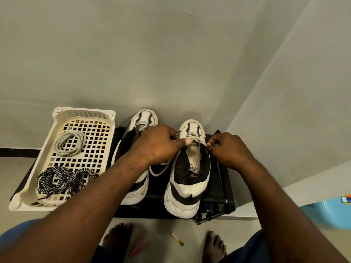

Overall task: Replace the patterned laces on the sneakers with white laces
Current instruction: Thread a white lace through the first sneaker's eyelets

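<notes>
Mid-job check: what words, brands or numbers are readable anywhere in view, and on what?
"d-Z": a partial print on the insole inside the right-hand sneaker. Its first letters are hidden.
Colourful packet at the right edge: the print is too blurred to read.
Nothing else legible.

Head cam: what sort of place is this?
Probably a home, a room corner: plain painted walls meet at the right, bare feet rest on the floor, and sneakers sit on a low black rack beside a plastic basket.
</notes>
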